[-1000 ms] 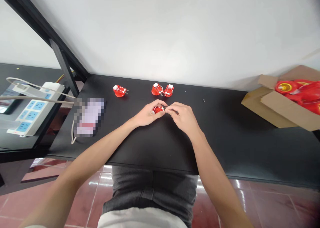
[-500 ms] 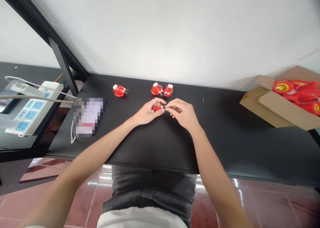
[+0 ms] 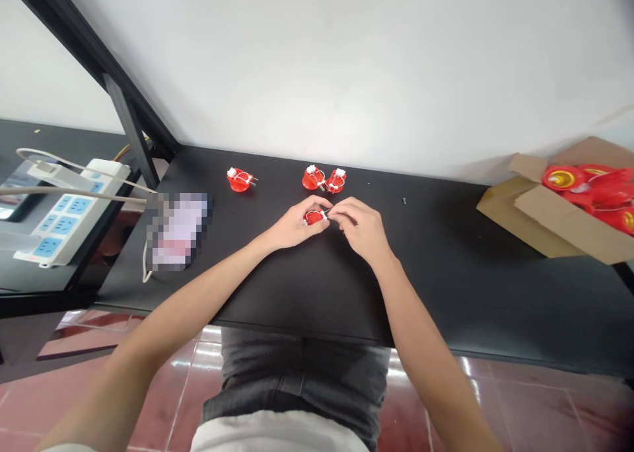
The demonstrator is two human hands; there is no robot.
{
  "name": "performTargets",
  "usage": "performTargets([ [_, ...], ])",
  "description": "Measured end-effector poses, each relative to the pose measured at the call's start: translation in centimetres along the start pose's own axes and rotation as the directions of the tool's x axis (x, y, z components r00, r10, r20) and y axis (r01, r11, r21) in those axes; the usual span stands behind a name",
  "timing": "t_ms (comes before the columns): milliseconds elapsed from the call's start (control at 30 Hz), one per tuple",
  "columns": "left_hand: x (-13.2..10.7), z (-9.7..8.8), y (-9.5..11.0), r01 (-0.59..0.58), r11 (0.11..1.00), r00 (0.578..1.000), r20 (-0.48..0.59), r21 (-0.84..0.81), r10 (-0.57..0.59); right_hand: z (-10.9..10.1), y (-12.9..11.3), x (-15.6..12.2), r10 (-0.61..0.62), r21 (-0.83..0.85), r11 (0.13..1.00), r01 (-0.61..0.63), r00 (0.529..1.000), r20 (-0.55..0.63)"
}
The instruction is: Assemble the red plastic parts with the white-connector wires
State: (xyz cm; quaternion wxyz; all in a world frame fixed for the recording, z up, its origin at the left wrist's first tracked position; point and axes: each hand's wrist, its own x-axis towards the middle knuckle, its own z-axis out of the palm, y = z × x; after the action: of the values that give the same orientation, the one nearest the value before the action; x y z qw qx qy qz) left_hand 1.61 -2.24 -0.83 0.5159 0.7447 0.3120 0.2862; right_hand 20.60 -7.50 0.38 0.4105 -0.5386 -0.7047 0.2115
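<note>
My left hand (image 3: 299, 225) is closed around a small red plastic piece (image 3: 314, 218) with a white wire looped over its top, its thumb and forefinger along the piece's sides. My right hand (image 3: 360, 223) pinches at the right end of that piece, fingertips pressed together. What lies between those fingertips is too small to make out. Beyond my hands two similar red pieces stand side by side, a left one (image 3: 312, 178) and a right one (image 3: 337, 181), with white connectors and wires. Another red piece (image 3: 240, 180) stands farther left, two thin metal prongs sticking out to its right.
An open cardboard box (image 3: 549, 221) holding red and gold plastic parts (image 3: 594, 184) stands at the right. A small grey pin (image 3: 404, 201) lies on the black table (image 3: 446, 273). To the left are a blurred-out phone (image 3: 181, 230), cables and a white power strip (image 3: 69, 217).
The view has shifted slightly. My hands stay at the same red piece, which shows a little more between the left fingers. Nothing has been let go.
</note>
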Motion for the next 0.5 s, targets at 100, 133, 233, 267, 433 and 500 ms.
performTargets([
  [100, -0.01, -0.01, 0.08, 0.014, 1.0, 1.0, 0.0, 0.004, -0.014, 0.1, -0.27, -0.06, -0.014, -0.011, 1.0, 0.014, 1.0, -0.025],
  [133, -0.02, 0.0, 0.12, 0.018, 1.0, 1.0, -0.003, 0.004, -0.018, 0.07, -0.3, -0.07, -0.013, -0.006, 1.0, 0.013, 1.0, -0.023],
  [233, -0.05, 0.04, 0.17, 0.026, 1.0, 1.0, -0.016, -0.005, -0.026, -0.09, -0.15, -0.05, -0.005, 0.018, 1.0, 0.005, 1.0, 0.008],
  [267, -0.07, 0.06, 0.15, 0.024, 1.0, 1.0, -0.018, -0.01, -0.024, -0.13, -0.06, -0.03, -0.003, 0.028, 1.0, 0.002, 1.0, 0.018],
  [433, -0.25, 0.35, -0.08, -0.013, 1.0, 1.0, -0.005, -0.005, 0.013, -0.16, 0.2, 0.07, 0.029, 0.038, 0.999, -0.031, 0.999, 0.041],
  [500, -0.36, 0.51, -0.11, -0.027, 0.999, 1.0, -0.002, 0.027, 0.027, -0.19, 0.13, 0.09, 0.042, 0.019, 0.999, -0.043, 0.998, 0.051],
])
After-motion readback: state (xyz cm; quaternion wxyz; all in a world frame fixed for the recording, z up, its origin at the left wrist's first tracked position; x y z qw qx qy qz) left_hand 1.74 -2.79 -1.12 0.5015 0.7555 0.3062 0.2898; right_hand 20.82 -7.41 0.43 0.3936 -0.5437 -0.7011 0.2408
